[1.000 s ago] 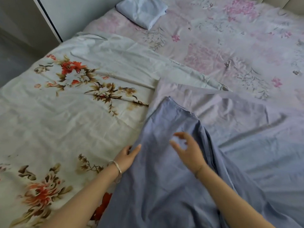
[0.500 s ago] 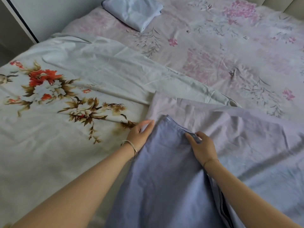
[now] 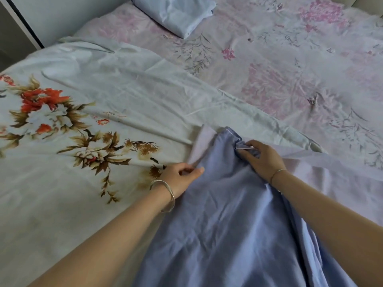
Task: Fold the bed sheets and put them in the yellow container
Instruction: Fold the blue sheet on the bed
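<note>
Near edge, centre-right: blue sheet [image 3: 228, 214] lies spread from the bottom of the frame up to mid-frame, wrinkled, with its far end bunched. Lilac layer [image 3: 204, 139] shows under it at the far left corner and runs out flat to the right. Can't tell whether the lilac is the blue sheet's reverse side or a separate piece.

Left hand [image 3: 180, 175]: fingers [image 3: 186, 165] curled, thumb and forefinger pinching fabric at the blue sheet's left edge, right where lilac meets blue. Wide silver bangle [image 3: 165, 195] on that wrist.

Right hand [image 3: 263, 158]: fingers clenched round the bunched far corner of the blue sheet, with the hem's white piping visible in the grip. Thin bracelet [image 3: 276, 172] on that wrist. Both forearms are bare and reach in from the bottom, with the blue sheet between them.

White sheet [image 3: 116, 96] with red and brown flower print lies spread left of the blue sheet, touching it and partly under it. Pink cover [image 3: 290, 69], floral print, fills the far right and lies under both sheets. Folded pale-blue cloth [image 3: 176, 13] sits on the pink cover at the top, well apart from the hands. Pale wall [image 3: 62, 15] with a dark vertical strip at top left.
</note>
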Tool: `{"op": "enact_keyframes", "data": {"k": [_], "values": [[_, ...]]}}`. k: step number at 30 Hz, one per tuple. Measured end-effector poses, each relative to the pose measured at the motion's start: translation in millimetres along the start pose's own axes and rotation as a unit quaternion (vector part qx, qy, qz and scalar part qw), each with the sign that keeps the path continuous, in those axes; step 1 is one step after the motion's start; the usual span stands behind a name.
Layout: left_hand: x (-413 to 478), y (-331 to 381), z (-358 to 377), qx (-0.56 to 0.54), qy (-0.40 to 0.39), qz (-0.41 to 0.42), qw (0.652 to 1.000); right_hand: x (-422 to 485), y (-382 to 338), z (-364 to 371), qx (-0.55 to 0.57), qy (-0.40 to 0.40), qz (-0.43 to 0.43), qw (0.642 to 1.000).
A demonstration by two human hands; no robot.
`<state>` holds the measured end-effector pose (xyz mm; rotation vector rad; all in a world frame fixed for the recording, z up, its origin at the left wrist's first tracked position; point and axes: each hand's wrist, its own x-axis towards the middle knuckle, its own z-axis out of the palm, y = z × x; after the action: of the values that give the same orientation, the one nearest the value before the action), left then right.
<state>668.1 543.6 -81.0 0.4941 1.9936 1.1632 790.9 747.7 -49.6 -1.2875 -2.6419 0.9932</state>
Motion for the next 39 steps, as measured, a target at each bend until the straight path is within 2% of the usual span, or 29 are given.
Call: {"op": "enact_keyframes", "data": {"k": [3,5,7,10,12,14,17,20,22,24,27,29,31,35,37,39], "values": [[-8,-3,1,-0.004,0.020,0.061,0.998,1,-12,-10,0.069,0.117,-0.062,0.989],[-16,-9,0,-0.029,0.036,0.087,0.995,-1,-22,-17,0.071,0.181,-0.126,0.973],[-15,-17,-1,-0.024,0.057,0.091,0.994,5,-20,-11,0.025,0.146,-0.134,0.980],[-11,-23,3,0.013,0.090,0.078,0.993,18,-8,14,-0.027,0.054,-0.053,0.997],[-9,-26,5,0.025,0.096,0.069,0.993,17,-5,29,-0.050,0.036,-0.010,0.998],[-7,-26,6,0.032,0.092,0.057,0.994,12,-6,31,-0.060,0.035,-0.001,0.998],[-6,-22,5,0.040,0.091,0.041,0.994,2,-3,20,-0.011,0.018,0.009,1.000],[-8,-16,4,-0.005,0.105,0.021,0.994,-19,8,6,0.068,0.055,0.009,0.996],[-13,-11,5,-0.043,0.108,0.012,0.993,-34,23,-11,0.042,0.140,0.001,0.989],[-18,-6,6,-0.038,0.099,0.015,0.994,-42,41,-31,0.010,0.172,0.031,0.985],[-22,3,11,-0.020,0.087,0.013,0.996,-44,71,-58,-0.071,0.082,0.130,0.986],[-21,7,12,-0.011,0.088,0.001,0.996,-44,85,-64,-0.155,0.029,0.159,0.975],[-18,7,14,-0.007,0.088,-0.002,0.996,-40,96,-65,-0.190,0.050,0.119,0.973],[-12,-2,15,-0.051,0.086,0.005,0.995,-17,91,-75,-0.174,0.159,0.010,0.972],[-10,-7,15,-0.074,0.093,0.015,0.993,5,73,-82,-0.157,0.204,-0.018,0.966],[-6,-13,17,-0.077,0.101,0.012,0.992,24,71,-77,-0.186,0.152,-0.004,0.971]]}}
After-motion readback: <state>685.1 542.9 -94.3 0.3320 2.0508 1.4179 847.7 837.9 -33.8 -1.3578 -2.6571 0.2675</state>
